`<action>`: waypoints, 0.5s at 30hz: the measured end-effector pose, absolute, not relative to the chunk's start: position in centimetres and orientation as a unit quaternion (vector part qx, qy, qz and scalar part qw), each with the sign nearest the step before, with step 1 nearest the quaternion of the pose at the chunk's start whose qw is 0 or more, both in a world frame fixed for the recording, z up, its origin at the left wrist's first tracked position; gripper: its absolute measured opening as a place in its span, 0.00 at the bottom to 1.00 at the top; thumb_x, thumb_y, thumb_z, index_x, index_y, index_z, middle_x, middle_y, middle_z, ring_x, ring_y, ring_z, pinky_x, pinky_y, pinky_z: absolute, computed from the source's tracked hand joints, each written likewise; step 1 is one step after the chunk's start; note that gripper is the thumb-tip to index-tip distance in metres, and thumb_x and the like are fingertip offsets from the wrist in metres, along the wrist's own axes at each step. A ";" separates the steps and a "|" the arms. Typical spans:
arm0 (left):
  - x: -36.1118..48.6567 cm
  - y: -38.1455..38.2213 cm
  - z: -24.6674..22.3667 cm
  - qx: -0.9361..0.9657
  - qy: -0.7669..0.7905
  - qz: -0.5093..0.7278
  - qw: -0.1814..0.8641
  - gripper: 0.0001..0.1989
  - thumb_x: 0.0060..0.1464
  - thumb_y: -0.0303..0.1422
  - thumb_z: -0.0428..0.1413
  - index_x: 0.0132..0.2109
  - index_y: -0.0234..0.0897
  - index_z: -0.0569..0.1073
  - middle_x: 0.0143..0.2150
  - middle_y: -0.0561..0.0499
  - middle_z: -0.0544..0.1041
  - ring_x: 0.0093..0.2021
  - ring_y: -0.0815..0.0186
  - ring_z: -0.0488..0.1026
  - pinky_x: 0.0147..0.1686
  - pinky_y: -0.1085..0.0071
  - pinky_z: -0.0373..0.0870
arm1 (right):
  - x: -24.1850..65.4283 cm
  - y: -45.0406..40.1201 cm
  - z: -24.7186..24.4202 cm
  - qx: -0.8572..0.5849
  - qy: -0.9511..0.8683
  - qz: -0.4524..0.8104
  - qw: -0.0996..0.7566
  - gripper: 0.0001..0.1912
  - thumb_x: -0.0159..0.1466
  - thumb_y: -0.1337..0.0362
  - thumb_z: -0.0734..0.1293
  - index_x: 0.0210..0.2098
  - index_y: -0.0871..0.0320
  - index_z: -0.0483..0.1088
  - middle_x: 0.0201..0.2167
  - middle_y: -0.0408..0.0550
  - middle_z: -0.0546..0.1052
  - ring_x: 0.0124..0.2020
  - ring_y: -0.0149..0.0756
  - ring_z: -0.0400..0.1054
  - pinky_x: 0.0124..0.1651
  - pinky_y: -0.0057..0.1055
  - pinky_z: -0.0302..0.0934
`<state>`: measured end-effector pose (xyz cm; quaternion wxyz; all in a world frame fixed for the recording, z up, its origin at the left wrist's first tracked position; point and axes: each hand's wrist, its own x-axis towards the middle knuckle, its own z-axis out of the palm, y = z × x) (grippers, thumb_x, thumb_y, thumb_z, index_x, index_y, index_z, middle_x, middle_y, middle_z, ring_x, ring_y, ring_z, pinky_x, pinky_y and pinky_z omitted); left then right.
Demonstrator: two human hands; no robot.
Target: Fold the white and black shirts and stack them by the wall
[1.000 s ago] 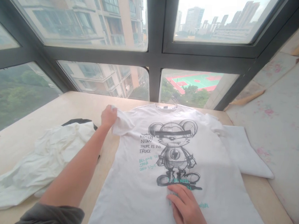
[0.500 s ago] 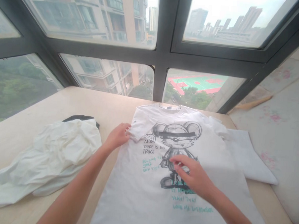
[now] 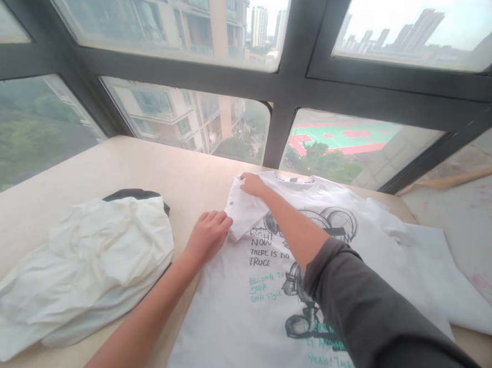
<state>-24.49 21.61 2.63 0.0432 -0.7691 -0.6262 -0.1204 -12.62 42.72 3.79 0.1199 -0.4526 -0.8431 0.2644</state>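
Observation:
A white T-shirt point(image 3: 229, 316) lies spread face up, its neckline toward the window. On its front are a sketched bear print and black and green lettering, partly covered by my right arm. My left hand point(image 3: 210, 233) is closed at the edge of the left sleeve point(image 3: 244, 214), which is folded in over the shirt. My right hand point(image 3: 252, 184) reaches across to the shoulder end of that sleeve, its fingers closed on the cloth there.
A crumpled heap of white clothing point(image 3: 112, 253) with a black piece point(image 3: 135, 194) under it lies on the pale wooden surface point(image 3: 155, 167) at left. Folded white cloth point(image 3: 444, 274) lies at right. Dark window frames point(image 3: 186, 75) stand behind; a flowered wall point(image 3: 477, 220) borders the right.
My right hand has moved from above the bear print up and left to the sleeve's shoulder end. My left hand stays at the sleeve edge, more closed now. The view has shifted slightly.

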 end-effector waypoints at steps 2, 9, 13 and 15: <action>-24.9 21.2 2.7 -0.770 -0.626 -0.105 0.062 0.12 0.54 0.20 0.49 0.34 0.42 0.71 0.37 0.43 0.73 0.42 0.54 0.69 0.44 0.57 0.63 | -13.5 43.2 3.0 -0.452 -0.844 0.256 0.130 0.18 0.64 0.70 0.62 0.54 0.64 0.70 0.51 0.52 0.75 0.52 0.38 0.68 0.56 0.34 0.60; -25.3 20.6 3.5 -0.772 -0.634 -0.022 0.040 0.13 0.57 0.20 0.46 0.41 0.36 0.72 0.39 0.46 0.71 0.40 0.57 0.69 0.40 0.62 0.67 | -14.6 42.7 1.7 -0.460 -0.844 0.230 0.150 0.20 0.65 0.66 0.61 0.56 0.56 0.69 0.50 0.51 0.77 0.52 0.41 0.69 0.55 0.37 0.63; -24.7 19.8 3.9 -0.749 -0.660 -0.043 0.037 0.19 0.56 0.20 0.47 0.52 0.34 0.72 0.47 0.43 0.72 0.45 0.57 0.72 0.44 0.62 0.69 | -11.2 40.5 2.3 -0.440 -0.855 0.214 0.174 0.24 0.65 0.66 0.61 0.61 0.57 0.64 0.56 0.51 0.73 0.55 0.41 0.67 0.58 0.37 0.61; -23.8 18.4 3.7 -0.728 -0.679 -0.069 0.061 0.20 0.59 0.25 0.49 0.57 0.30 0.68 0.54 0.38 0.70 0.49 0.54 0.72 0.47 0.61 0.70 | -8.2 38.9 2.6 -0.429 -0.860 0.206 0.185 0.24 0.66 0.66 0.60 0.61 0.58 0.64 0.58 0.53 0.71 0.57 0.41 0.65 0.60 0.39 0.60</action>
